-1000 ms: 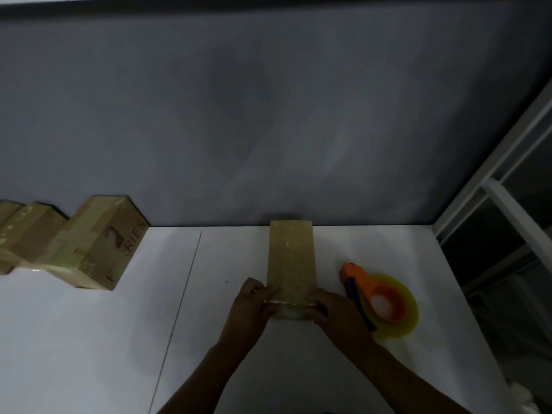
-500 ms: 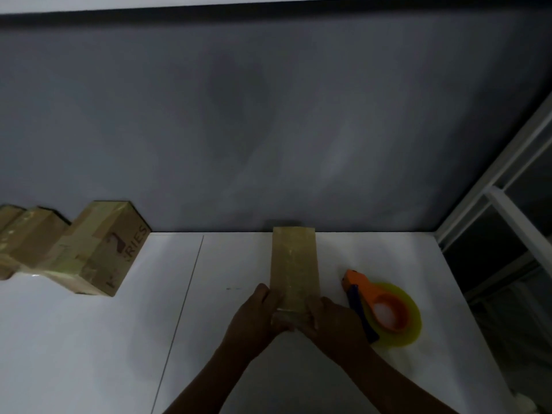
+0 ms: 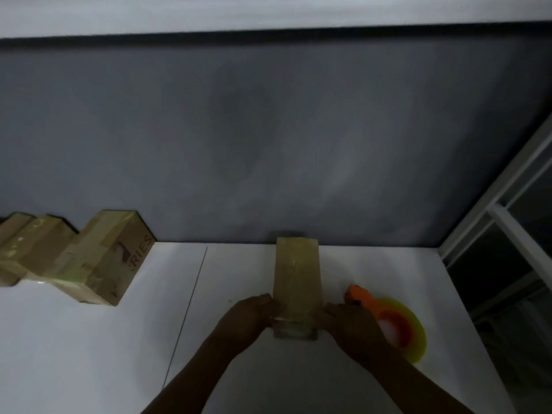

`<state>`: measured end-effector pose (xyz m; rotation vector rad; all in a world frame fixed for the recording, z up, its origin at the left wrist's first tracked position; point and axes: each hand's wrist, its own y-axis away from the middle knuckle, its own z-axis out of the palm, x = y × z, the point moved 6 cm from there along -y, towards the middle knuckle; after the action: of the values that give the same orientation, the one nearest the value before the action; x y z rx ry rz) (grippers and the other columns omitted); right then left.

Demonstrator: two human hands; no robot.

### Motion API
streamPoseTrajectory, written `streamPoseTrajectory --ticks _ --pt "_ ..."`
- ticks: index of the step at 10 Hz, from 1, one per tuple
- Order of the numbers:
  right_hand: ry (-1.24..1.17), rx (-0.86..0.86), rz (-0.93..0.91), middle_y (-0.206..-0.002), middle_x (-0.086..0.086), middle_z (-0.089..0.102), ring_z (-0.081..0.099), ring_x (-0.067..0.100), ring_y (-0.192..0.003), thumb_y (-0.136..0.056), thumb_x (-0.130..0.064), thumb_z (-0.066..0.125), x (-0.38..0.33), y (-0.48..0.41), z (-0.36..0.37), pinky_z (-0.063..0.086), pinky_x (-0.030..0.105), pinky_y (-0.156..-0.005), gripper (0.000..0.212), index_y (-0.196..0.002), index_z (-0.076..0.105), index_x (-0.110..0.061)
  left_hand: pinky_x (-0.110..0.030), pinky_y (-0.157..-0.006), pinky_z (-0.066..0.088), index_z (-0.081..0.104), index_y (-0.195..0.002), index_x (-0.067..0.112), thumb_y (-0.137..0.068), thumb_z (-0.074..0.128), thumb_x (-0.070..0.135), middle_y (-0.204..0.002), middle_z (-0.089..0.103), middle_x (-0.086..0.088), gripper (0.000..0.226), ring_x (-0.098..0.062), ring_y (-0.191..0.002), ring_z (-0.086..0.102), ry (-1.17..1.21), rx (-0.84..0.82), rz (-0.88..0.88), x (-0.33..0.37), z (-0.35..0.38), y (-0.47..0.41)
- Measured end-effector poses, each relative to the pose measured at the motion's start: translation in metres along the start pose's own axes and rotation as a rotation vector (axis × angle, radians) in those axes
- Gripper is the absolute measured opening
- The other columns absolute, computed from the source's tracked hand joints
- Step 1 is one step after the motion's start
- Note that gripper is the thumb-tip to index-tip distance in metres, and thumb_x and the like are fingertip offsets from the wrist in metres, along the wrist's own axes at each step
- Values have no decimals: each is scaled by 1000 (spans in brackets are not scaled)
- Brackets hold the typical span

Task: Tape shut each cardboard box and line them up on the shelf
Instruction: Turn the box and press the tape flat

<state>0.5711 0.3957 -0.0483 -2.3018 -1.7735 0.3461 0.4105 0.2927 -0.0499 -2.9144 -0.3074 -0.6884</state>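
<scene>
Far off to the left of both hands, a row of taped cardboard boxes [image 3: 98, 264] stands against the grey wall [image 3: 268, 130] on the white surface [image 3: 89, 339], each set at an angle. The nearest one shows printed letters on its end. A thin seam [image 3: 191, 300] in the surface runs between that row and the hands.

The left hand [image 3: 248, 318] sits at the near left corner of the cardboard box [image 3: 297, 276] being worked on, its fingers against the box's side. The box lies flat directly ahead of the hands and between them. Its long axis points straight away from the person, and its far end almost reaches the wall. Glossy tape runs along its top and folds over the near end. The right hand [image 3: 346, 327] mirrors the left at the near right corner.

The hands are apart, with the box's near end between them. In this dim light I cannot tell whether the fingers curl round it or only press the tape flat.

Just right of the right hand lies the orange tape dispenser [image 3: 385, 318] with its yellowish roll, and beyond that a white window frame [image 3: 501, 216].

The row is to the left, so the box likely has to travel sideways across the seam. The left hand is the nearer one to lead it.
</scene>
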Motion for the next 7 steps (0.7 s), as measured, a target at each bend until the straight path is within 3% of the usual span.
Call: streamPoseTrajectory --ticks 1,2,3,4,5,6,7 --pt "-55 63 -106 -88 0 65 63 20 -61 -56 -12 79 3 5 5 50 28 -50 45 -94 59 -25 -3 -64 44 62 -83 41 -42 47 72 -82 61 23 54 15 -70 57 -66 -64 -55 0 -11 -8" --pt "15 12 -219 -102 0 59 58 18 -75 -65 -16 71 -6 -1 6 45 28 -56 39 -98 52 -25 -1 -56 40 59 -74 40 -41 54 69 -71 60 21 44 15 -60 56 -87 -141 -28 13 -16 -7" --pt "81 -124 -322 -100 0 64 61 14 -77 -77 -25 44 -5 -12 5 47 24 -51 26 -96 62 -24 -13 -75 43 66 -96 26 -90 57 38 -99 64 6 16 -3 -87 60 94 -218 -107 4 -12 -9" --pt "118 -178 -409 -80 -4 69 63 10 -53 -80 -32 43 -1 -24 5 44 19 -40 25 -94 62 -25 -23 -83 42 65 -105 21 -97 46 37 -99 61 6 25 -7 -88 56 59 -239 -126 4 -14 -12" --pt "94 -196 -365 -88 -7 72 68 7 -64 -69 -32 65 6 -22 3 49 19 -47 27 -96 67 -29 -9 -73 40 61 -84 45 -76 58 64 -83 56 24 21 7 -79 51 5 -138 -106 -3 -11 -10" --pt "-120 -179 55 -131 -2 57 67 15 -102 -75 -17 68 25 -12 8 52 37 -88 49 -123 60 -22 -9 -74 46 65 -114 25 -90 52 13 -103 64 6 30 -7 -86 63 -14 -83 -44 -8 0 -2" --pt "-573 -99 546 -139 -2 50 49 11 -124 -98 -23 44 33 -5 6 35 28 -107 36 -133 45 -31 -14 -90 40 37 -142 21 -99 40 15 -129 47 5 43 -9 -111 54 195 60 -220 -8 9 -3"
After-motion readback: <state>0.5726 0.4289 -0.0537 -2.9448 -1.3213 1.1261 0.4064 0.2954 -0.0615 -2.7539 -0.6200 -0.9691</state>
